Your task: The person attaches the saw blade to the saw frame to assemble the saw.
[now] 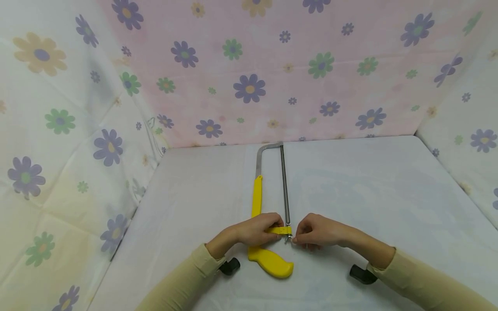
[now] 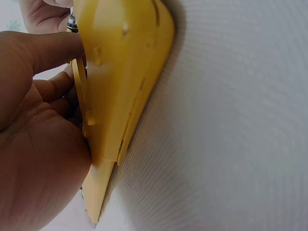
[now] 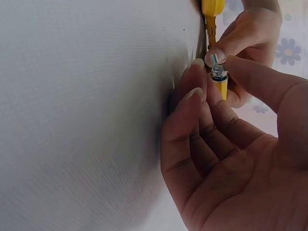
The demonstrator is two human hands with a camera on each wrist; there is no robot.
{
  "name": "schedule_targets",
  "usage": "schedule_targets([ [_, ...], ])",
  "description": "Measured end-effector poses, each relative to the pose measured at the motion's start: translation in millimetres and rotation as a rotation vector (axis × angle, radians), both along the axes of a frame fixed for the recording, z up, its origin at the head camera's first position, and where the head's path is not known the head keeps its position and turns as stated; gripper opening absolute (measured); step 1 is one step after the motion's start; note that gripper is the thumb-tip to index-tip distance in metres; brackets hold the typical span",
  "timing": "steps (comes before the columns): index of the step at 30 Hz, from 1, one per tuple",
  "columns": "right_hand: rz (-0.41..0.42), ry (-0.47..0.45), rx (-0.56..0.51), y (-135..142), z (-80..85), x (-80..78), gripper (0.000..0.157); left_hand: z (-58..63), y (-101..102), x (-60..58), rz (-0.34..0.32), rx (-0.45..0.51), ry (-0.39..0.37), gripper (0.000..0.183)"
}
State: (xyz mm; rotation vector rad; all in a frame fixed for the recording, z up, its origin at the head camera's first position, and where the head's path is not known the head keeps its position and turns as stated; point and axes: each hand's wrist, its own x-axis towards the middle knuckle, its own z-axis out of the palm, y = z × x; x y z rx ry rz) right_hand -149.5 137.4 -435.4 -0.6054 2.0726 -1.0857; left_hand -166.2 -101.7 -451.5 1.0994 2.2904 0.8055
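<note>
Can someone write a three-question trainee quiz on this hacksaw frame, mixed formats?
1. True or false: the yellow-handled metal hacksaw lies flat on the white cloth-covered table.
2. Multiple choice: the right hand pinches which part? A) the far bend of the frame B) the small metal screw fitting at the handle end of the blade C) the pistol grip
3. Fill in: the left hand grips the saw's yellow ____ .

Key:
1. True.
2. B; the fingers and thumb close round it in the right wrist view.
3. Handle, across its bar just above the pistol grip.
</note>
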Motion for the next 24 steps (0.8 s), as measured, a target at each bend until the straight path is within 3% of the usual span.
schedule_targets([
  [24, 0.017, -0.003, -0.055, -5.2, 1.1, 2.5, 0.018, -0.6, -0.2, 0.0, 0.004, -0.006, 0.005, 0.013],
])
